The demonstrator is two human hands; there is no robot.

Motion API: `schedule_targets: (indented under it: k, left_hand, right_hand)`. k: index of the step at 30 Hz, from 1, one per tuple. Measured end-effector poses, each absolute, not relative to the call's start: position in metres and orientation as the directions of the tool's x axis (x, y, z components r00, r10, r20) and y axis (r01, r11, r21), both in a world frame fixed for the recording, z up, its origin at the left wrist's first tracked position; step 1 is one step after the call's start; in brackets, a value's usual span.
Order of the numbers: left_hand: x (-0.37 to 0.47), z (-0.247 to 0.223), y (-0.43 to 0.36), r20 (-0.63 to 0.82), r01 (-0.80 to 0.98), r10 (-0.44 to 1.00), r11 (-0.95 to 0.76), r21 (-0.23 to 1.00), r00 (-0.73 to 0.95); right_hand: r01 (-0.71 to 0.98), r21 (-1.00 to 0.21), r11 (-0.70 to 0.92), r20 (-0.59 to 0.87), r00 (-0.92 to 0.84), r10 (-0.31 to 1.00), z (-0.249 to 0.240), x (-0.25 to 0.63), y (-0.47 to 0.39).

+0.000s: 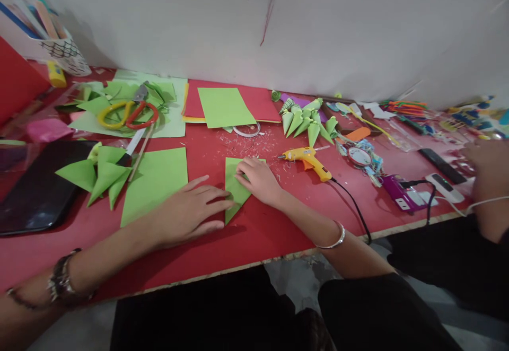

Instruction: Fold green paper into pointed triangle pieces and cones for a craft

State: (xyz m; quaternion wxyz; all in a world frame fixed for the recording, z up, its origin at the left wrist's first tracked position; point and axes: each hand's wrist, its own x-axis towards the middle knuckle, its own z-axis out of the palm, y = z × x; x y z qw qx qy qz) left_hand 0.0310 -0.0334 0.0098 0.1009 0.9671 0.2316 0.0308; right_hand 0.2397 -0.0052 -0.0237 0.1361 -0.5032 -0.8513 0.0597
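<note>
A folded piece of green paper (235, 189) lies on the red tabletop in front of me, with a slanted lower right edge. My right hand (260, 181) presses on its upper right part, fingers bent and close together. Flat and spread, my left hand (194, 210) rests with its fingertips at the paper's left edge. Partly under my left hand and forearm is a larger green sheet (157, 181). To the right of my right hand lies a yellow hot glue gun (306, 161), its black cord running off the table's front edge.
Scissors (129, 115) lie on green scraps at the back left, behind green folded paper leaves (101, 176) and a black phone-like slab (40, 192). Green paper cones (306, 120) sit behind the glue gun. A purple power socket (403, 194) and another person's hand (491, 165) are at right.
</note>
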Motion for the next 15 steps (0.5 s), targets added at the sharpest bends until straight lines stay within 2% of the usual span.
schedule_targets:
  k: [3,6,15]
  left_hand:
    - [0.046,0.008,-0.027,0.035,0.535,0.548,-0.828,0.167,0.836]
    - [0.054,0.002,-0.022,0.06,0.572,0.582,-0.81,0.133,0.811]
    - [0.047,-0.002,-0.025,0.039,0.658,0.673,-0.732,0.177,0.739]
  right_hand:
    - [0.84,-0.239,0.488,0.173,-0.458,0.872,-0.024,0.24,-0.005]
    - [0.839,-0.241,0.488,0.17,-0.459,0.872,-0.025,0.24,-0.005]
    - [0.839,-0.249,0.483,0.186,-0.448,0.874,-0.026,0.239,-0.004]
